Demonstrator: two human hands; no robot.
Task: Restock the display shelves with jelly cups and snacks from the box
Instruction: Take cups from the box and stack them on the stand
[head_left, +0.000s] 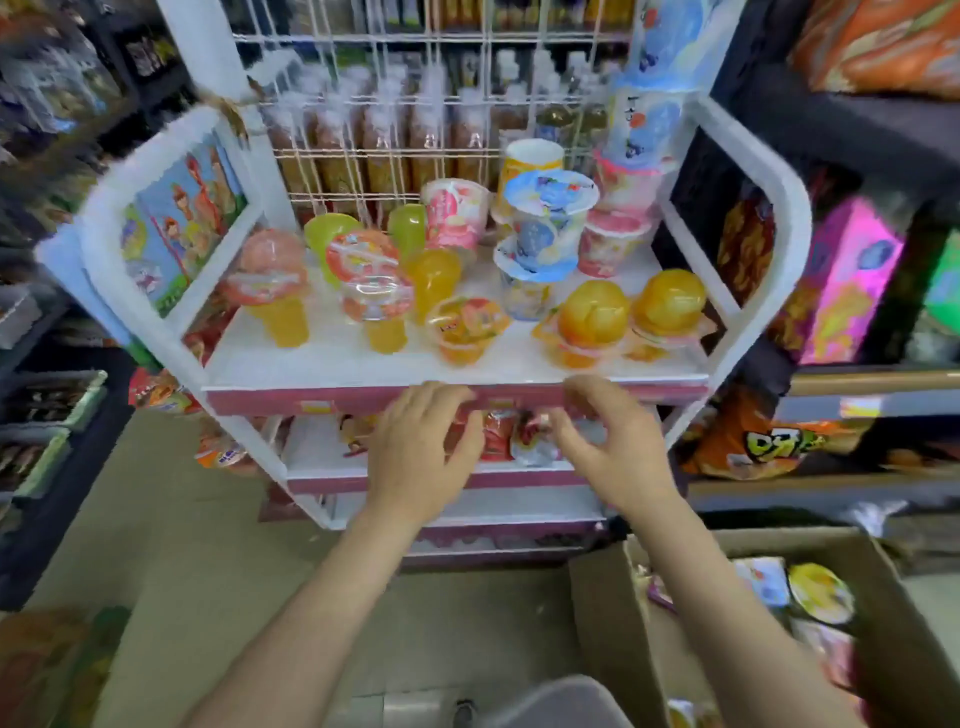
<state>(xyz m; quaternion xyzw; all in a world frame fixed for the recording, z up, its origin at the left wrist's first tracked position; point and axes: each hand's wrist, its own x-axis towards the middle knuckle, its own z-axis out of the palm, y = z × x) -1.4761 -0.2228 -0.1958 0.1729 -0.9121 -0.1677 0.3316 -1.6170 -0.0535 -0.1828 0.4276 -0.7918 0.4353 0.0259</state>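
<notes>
left hand (421, 447) reaches under the top shelf (363, 358), fingers loosely curled by the red snack packs (498, 434); whether it holds one i cannot tell. right hand (602, 441) pinches a pack. judging so, second-shelf stocking; next, the box (613, 613) lower right.

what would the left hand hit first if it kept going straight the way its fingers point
Most likely the red snack packet on the second shelf. The left hand points forward under the top shelf's pink front edge, with the packet just past its fingertips. Depth is unclear, so it may already touch it.
</notes>
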